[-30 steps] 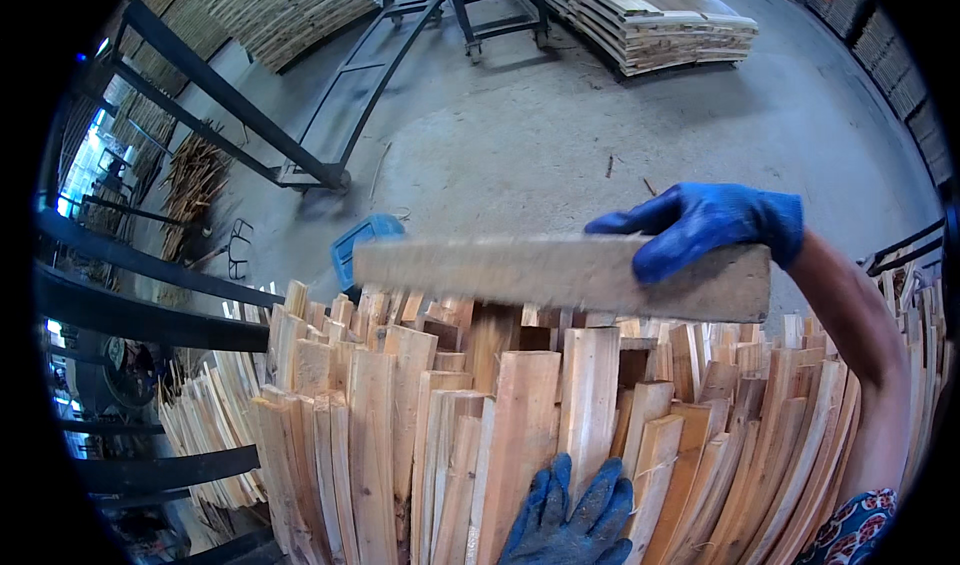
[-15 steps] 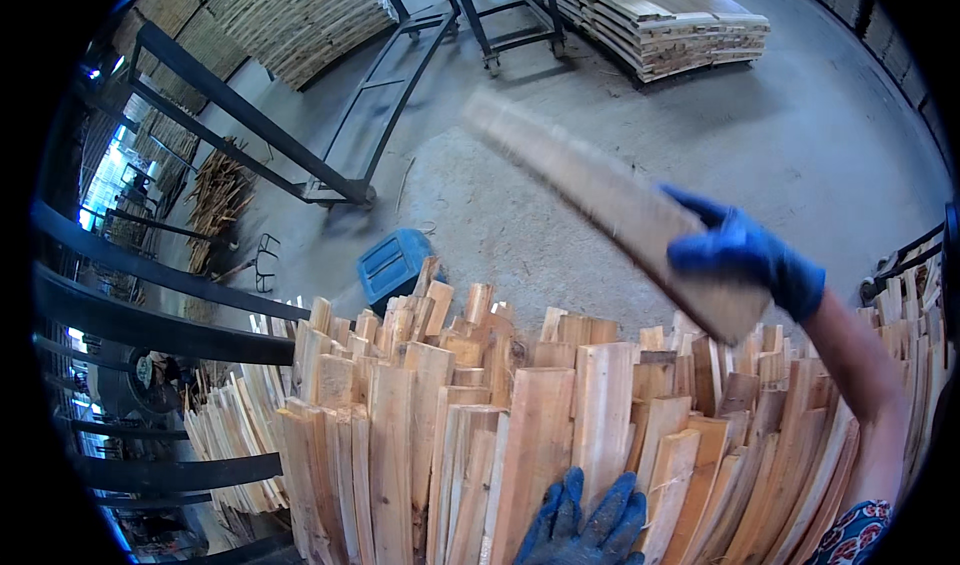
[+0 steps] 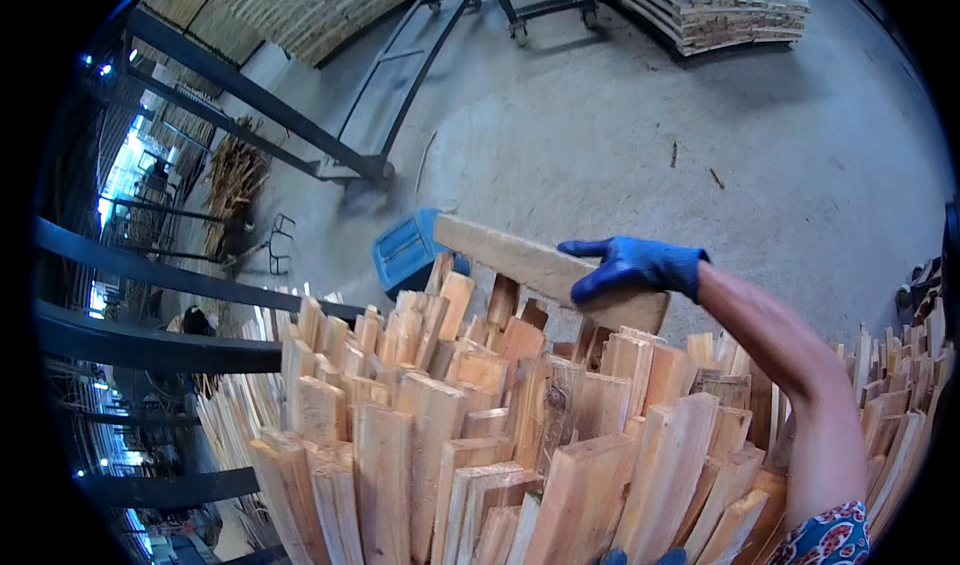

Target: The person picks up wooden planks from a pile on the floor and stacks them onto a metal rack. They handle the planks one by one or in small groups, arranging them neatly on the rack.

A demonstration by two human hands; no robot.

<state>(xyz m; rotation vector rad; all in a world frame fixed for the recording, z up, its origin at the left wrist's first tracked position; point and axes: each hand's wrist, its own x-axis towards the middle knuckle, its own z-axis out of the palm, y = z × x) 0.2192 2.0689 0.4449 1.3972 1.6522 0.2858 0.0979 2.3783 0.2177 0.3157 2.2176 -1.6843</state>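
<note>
My right hand (image 3: pixel 645 268), in a blue glove, grips a short wooden board (image 3: pixel 505 254) near its right end, thumb and fingers over its upper face. The board lies slantwise over the far side of a dense bundle of upright wooden boards (image 3: pixel 385 465), its left end near a blue plastic container. Whether it touches the tops below is hard to tell. Of my left hand (image 3: pixel 672 557) only blue gloved fingertips show at the bottom edge, apart from each other against the upright boards; the rest is out of view.
Dark metal bars (image 3: pixel 160 340) run along the left side. Behind the bundle stands the blue container (image 3: pixel 405 250) on the concrete floor. Farther off are a wheeled metal frame (image 3: pixel 385 95) and a stack of boards (image 3: pixel 735 15). More upright boards (image 3: pixel 905 405) stand at right.
My right hand has brought the board left and down, from over the floor to the bundle's far side. My left hand has slipped mostly below the picture's edge. The view has shifted slightly.
</note>
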